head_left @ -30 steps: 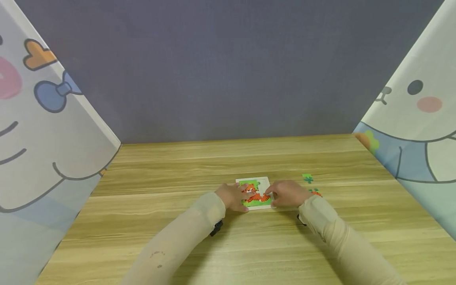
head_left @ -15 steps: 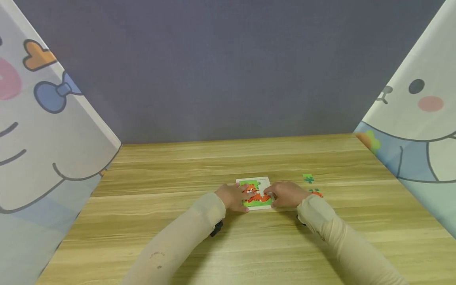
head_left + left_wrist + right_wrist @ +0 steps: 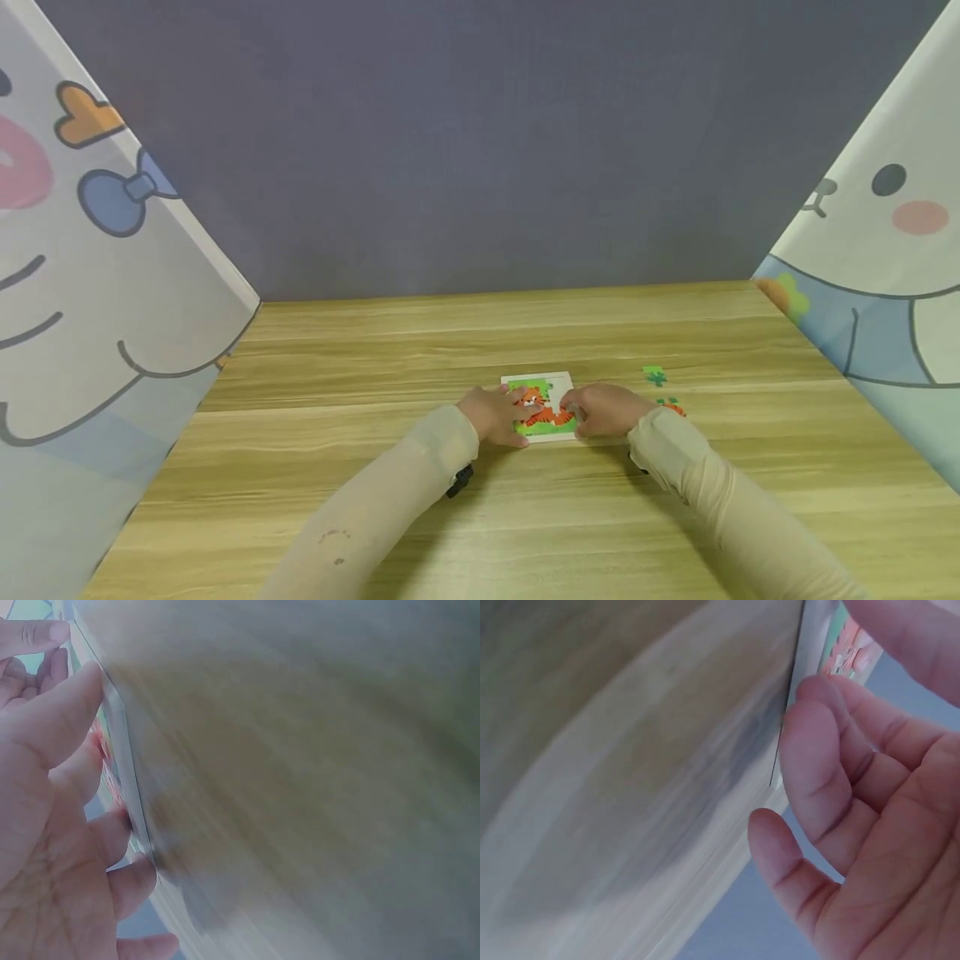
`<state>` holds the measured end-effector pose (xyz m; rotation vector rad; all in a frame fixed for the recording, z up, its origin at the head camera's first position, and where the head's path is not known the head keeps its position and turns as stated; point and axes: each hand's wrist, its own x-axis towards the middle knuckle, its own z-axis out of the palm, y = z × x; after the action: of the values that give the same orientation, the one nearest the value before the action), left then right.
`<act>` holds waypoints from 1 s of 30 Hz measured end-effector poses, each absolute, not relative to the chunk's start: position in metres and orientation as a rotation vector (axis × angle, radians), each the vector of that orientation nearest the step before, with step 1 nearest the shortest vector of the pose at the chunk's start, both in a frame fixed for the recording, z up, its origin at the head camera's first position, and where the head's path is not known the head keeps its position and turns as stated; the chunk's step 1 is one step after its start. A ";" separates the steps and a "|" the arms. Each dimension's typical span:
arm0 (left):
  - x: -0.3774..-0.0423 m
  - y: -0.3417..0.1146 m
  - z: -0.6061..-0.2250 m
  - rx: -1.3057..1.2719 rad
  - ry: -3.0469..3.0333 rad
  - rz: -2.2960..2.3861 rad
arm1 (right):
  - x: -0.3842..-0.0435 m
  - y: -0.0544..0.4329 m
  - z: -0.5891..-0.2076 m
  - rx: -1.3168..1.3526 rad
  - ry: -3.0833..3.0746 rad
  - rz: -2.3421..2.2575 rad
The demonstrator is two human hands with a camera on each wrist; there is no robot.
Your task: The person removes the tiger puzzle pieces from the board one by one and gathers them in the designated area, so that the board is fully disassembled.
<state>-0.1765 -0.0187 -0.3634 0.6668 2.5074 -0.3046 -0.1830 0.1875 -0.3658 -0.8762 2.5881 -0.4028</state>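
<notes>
A small jigsaw puzzle (image 3: 551, 428) with an orange tiger on green lies in a white frame on the table; its upper right part shows bare white tray. My left hand (image 3: 491, 414) rests on its left side with fingers spread across the tiger, and in the left wrist view the thumb is at the frame's edge (image 3: 136, 799). My right hand (image 3: 613, 409) is at the right side, index finger touching the tiger's rear part and thumb near the lower right corner. The right wrist view shows the other fingers (image 3: 814, 765) loosely bent, holding nothing visible.
Two loose areas of puzzle pieces lie right of the frame: a green piece (image 3: 655, 376) and, nearer, an orange and green piece (image 3: 673, 407) partly hidden by the right wrist. The wooden table (image 3: 375, 358) ends at a dark grey panel (image 3: 495, 167), with cartoon-printed panels at both sides.
The whole scene shifts slightly to the right in the head view. Both hands stay at the puzzle; the right index finger moves only slightly.
</notes>
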 end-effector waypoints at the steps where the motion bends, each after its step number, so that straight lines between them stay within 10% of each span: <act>1: -0.177 -0.019 -0.363 0.671 2.508 -0.320 | -0.183 0.187 -0.365 -0.881 2.587 -0.403; 30: -0.174 -0.019 -0.364 0.702 2.519 -0.391 | -0.183 0.196 -0.371 -0.873 2.590 -0.695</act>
<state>-0.1736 -0.0190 -0.3637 0.7017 2.5190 -0.3914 -0.1830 0.1957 -0.3709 -0.8732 2.5902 -0.6948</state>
